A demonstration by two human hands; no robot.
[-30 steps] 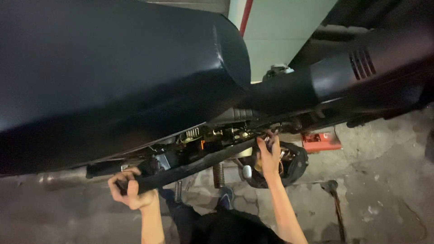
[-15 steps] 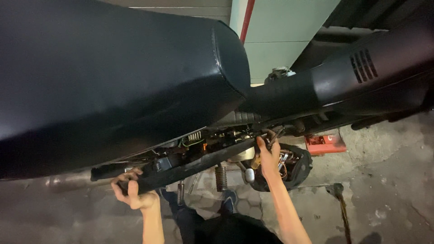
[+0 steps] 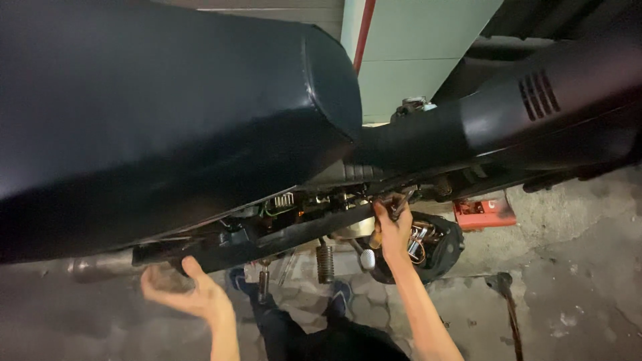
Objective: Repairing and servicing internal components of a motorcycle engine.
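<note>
A motorcycle with a big black seat (image 3: 167,113) and black tank (image 3: 508,113) fills the upper view. Below the seat runs a long black side panel (image 3: 281,239). My left hand (image 3: 184,292) is blurred and cupped just under the panel's left end, thumb touching its lower edge, with nothing seen in it. My right hand (image 3: 393,232) is closed on a small tool with an orange-brown handle (image 3: 376,236). It is held up against the frame by the exposed wiring and engine parts (image 3: 294,204).
A black round tray of metal parts (image 3: 441,244) lies on the concrete floor right of my right hand, with a red box (image 3: 485,212) beyond it. A dark long-handled tool (image 3: 503,287) lies on the ground. A foot peg (image 3: 326,261) and an exhaust pipe (image 3: 93,267) hang below.
My left hand has let go of the panel's left end and dropped slightly below it, fingers loosened. My right hand stays at the frame with the tool.
</note>
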